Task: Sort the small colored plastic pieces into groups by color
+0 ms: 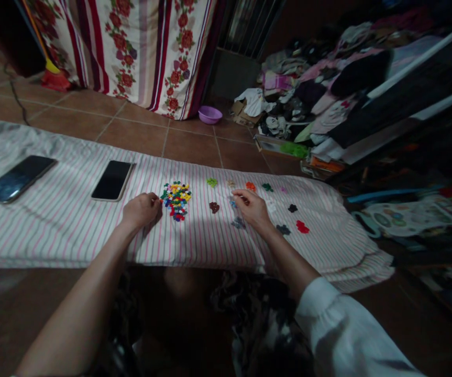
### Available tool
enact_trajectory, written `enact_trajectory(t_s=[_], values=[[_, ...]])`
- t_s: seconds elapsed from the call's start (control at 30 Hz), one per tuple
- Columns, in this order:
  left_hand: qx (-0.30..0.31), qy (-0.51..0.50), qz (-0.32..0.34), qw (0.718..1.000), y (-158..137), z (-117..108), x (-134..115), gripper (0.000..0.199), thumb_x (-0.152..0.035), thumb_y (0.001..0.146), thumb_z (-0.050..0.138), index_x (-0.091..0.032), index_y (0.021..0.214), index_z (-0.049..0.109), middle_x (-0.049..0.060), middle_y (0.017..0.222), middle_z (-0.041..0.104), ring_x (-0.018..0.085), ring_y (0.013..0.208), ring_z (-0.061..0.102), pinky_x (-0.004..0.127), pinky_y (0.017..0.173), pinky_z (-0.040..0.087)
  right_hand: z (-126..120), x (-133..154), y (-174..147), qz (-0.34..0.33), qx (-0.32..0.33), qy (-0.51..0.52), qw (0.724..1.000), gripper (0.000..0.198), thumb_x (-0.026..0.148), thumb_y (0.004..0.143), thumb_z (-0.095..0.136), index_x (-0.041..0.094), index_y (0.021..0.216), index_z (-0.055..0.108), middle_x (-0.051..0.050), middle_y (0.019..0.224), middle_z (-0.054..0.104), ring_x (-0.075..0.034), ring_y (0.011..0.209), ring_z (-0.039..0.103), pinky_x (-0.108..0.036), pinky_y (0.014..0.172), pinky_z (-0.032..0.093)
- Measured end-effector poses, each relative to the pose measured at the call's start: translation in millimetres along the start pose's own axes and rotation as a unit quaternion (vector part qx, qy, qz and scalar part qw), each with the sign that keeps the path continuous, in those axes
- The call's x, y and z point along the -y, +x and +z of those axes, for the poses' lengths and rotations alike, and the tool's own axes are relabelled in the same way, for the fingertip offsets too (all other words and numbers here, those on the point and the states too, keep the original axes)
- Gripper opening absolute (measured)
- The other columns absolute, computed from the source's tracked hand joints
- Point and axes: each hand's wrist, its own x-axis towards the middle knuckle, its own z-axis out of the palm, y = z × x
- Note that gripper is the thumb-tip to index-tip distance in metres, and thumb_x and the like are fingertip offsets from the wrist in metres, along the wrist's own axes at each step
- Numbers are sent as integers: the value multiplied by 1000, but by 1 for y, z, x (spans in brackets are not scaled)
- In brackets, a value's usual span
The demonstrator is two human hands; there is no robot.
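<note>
A mixed heap of tiny coloured pieces (176, 196) lies on the striped cloth (131, 235). Against its left side rests my left hand (142, 209), fingers curled together; what they hold, if anything, is too small to name. My right hand (252, 209) is pinched above a small light-blue pile (233, 203), and its fingertips hide whatever may be between them. Around it lie single-colour piles: brown (214, 208), lime green (212, 182), beige (231, 183), orange (251, 186), grey (238, 223) and white (272, 206).
Farther right are dark green (267, 187), pink (283, 189), black (292, 208), dark grey (283, 229) and red (302, 226) piles. Two phones, one larger (17, 179) and one smaller (112, 180), lie at left. A purple basin (210, 114) stands on the floor beyond.
</note>
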Motion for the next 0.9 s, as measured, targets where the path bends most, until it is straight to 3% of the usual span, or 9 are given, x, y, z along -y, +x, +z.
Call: enact_trajectory(t_s=[0.2, 0.4, 0.63, 0.9], values=[[9, -3, 16, 1000, 3, 1, 3, 44, -43, 93, 33, -23, 113, 66, 10, 115, 71, 23, 104, 66, 31, 84, 50, 59, 40, 9, -74, 136, 15, 988, 25, 16, 84, 51, 19, 97, 72, -5, 93, 67, -17, 84, 61, -28, 80, 48], [23, -13, 21, 999, 6, 1, 4, 44, -42, 93, 33, -22, 113, 66, 11, 113, 71, 25, 104, 66, 32, 83, 50, 96, 55, 16, -55, 158, -56, 984, 28, 9, 83, 51, 19, 101, 70, -6, 103, 66, -19, 98, 60, -30, 91, 45], [19, -16, 18, 1000, 6, 1, 4, 45, -42, 93, 32, -21, 114, 66, 11, 115, 70, 26, 106, 66, 33, 83, 49, 106, 61, 17, -41, 137, -94, 985, 17, 13, 85, 55, 21, 94, 67, -5, 100, 65, -19, 91, 59, -29, 84, 45], [22, -16, 21, 999, 3, 3, 6, 45, -42, 94, 31, -22, 115, 65, 11, 116, 69, 26, 106, 65, 33, 83, 49, 112, 56, 15, -63, 108, -38, 991, 16, 8, 82, 54, 21, 83, 63, -3, 89, 64, -17, 87, 58, -28, 82, 43]])
